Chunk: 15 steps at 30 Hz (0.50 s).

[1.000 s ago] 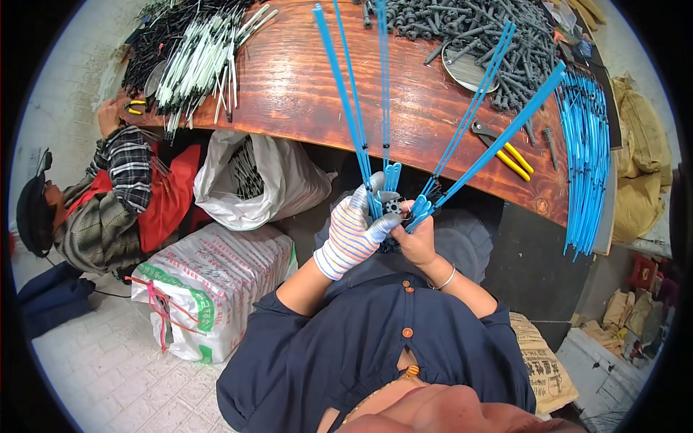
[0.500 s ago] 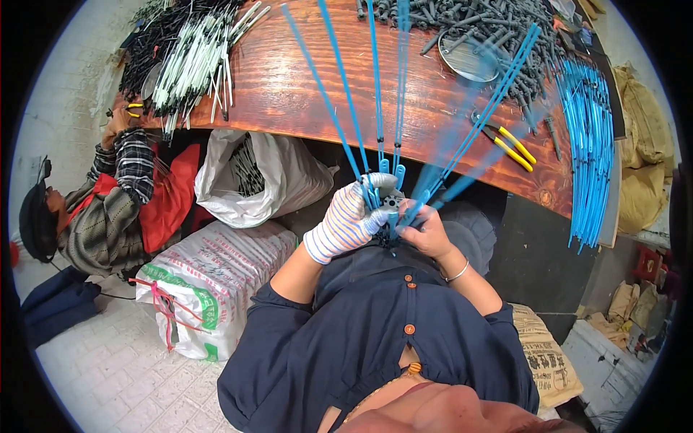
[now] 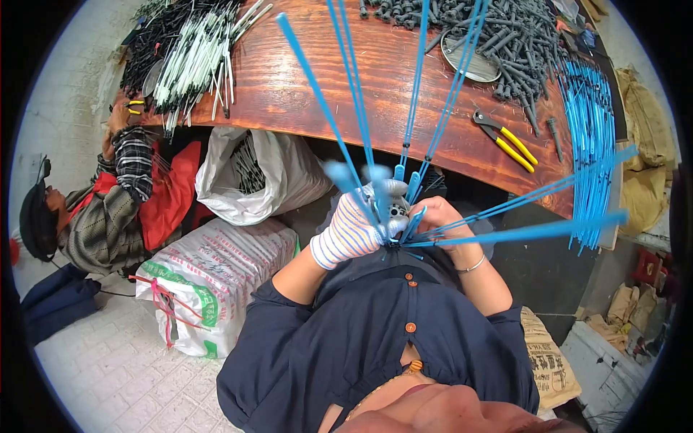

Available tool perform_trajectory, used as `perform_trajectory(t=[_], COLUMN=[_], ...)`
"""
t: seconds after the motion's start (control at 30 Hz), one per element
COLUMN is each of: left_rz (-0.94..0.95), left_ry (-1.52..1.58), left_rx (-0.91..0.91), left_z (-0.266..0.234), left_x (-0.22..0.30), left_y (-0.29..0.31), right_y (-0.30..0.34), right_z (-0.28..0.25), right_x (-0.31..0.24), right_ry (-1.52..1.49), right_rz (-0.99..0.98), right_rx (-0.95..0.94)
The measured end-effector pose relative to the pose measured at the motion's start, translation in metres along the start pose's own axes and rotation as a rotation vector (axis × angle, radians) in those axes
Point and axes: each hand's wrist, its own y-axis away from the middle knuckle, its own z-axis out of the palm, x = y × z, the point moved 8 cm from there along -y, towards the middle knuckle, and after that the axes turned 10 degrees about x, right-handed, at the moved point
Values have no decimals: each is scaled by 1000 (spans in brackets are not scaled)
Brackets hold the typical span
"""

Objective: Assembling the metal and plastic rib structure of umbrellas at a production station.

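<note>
In front of my lap is a small grey hub with round holes [image 3: 395, 211]. Long thin blue ribs [image 3: 354, 94] fan out from it, away from me and to the right, like an umbrella frame. My left hand [image 3: 348, 225], in a striped knitted glove, is wrapped round the hub and the rib ends. My bare right hand [image 3: 440, 216], a bangle on its wrist, has its fingers closed at the blue rib ends on the hub's right side; the fingertips are partly hidden. Some ribs are smeared by motion.
The wooden table [image 3: 303, 72] bears yellow-handled pliers [image 3: 509, 144], a heap of dark grey rods [image 3: 505, 50], a round dish [image 3: 471, 59], blue ribs [image 3: 588, 115] and white rods [image 3: 195, 58]. Sacks [image 3: 260, 177] stand at left, where another person [image 3: 108, 195] works.
The hub and both hands have shifted slightly right. Two blurred groups of blue ribs have swung down to the right, past my right hand. The other ribs have also shifted.
</note>
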Motion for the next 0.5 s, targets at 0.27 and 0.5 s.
perform_trajectory(t=[0.27,0.5], left_rz=[310,437], left_ry=[-272,-391], left_rx=[55,91], left_z=[1,1], left_x=[20,29], left_y=[4,9], right_y=[-11,12], right_z=[-14,6], right_x=[-5,-17], right_ry=[370,251], right_rz=[-445,-578], right_rx=[44,226])
